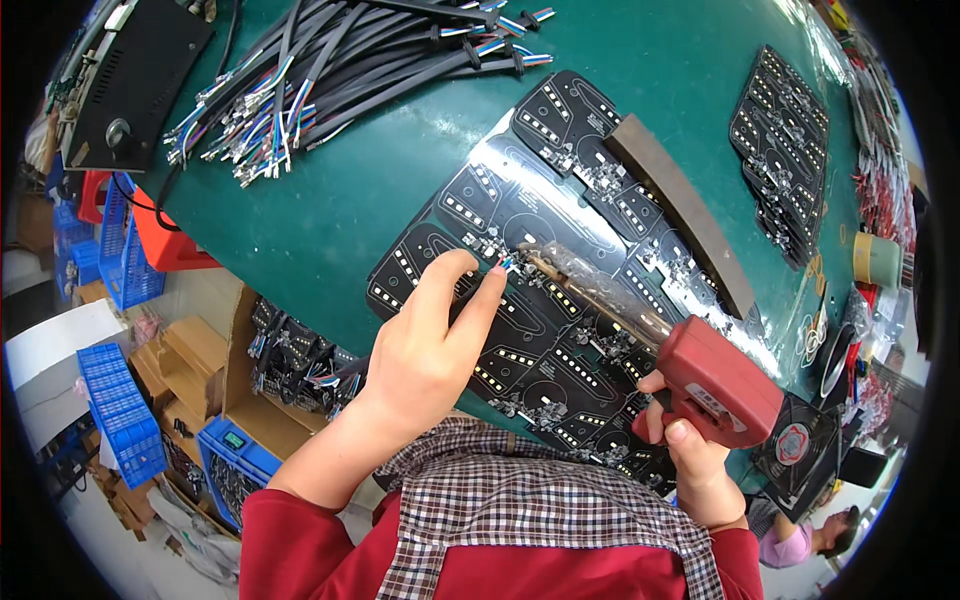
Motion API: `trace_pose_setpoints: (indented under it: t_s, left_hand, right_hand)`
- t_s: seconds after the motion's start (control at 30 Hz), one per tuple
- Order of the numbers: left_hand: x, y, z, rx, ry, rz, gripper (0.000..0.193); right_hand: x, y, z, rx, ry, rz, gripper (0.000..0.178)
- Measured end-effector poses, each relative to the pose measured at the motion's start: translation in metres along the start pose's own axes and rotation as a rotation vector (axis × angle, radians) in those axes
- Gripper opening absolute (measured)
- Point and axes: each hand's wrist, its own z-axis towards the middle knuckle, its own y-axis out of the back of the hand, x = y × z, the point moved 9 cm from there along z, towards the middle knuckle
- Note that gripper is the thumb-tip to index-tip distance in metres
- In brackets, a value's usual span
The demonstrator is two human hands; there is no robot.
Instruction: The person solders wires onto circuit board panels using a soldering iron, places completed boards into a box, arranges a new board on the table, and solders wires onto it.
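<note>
My left hand (pixel 425 340) reaches over the black circuit boards (pixel 530 365), thumb and forefinger closed around the ends of small coloured wires (pixel 507 263). In my right hand (pixel 690 440) is a red glue gun (pixel 725 385), fingers wrapped round its handle and trigger. Its long barrel (pixel 600 300), coated with something translucent, points up and left, with the tip close to those wires. The boards carry rows of white LEDs and clusters of small metal parts. Across their right side lies a curved grey-brown bar (pixel 680 215).
Black cables (pixel 380 70) with stripped coloured ends lie at the far left of the green table (pixel 300 220). More boards (pixel 780 150) are stacked far right. A small fan (pixel 795 445) sits near right. Left of the table are a cardboard box (pixel 240 370) and blue crates (pixel 120 410).
</note>
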Motion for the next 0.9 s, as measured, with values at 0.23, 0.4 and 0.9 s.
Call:
trace_pose_setpoints:
  t_s: [0.23, 0.4, 0.9]
  left_hand:
    - [0.000, 0.001, -0.002, -0.091, -0.005, 0.027, 0.037]
    - [-0.006, 0.003, 0.003, -0.003, -0.039, 0.120, 0.037]
    - [-0.012, 0.007, 0.010, 0.057, -0.081, 0.192, 0.034]
  right_hand:
    - [-0.006, -0.003, 0.001, -0.034, -0.064, 0.009, 0.078]
    - [-0.013, 0.000, -0.001, -0.005, -0.090, -0.028, 0.083]
    - [-0.015, 0.007, -0.005, -0.081, -0.089, -0.153, 0.074]
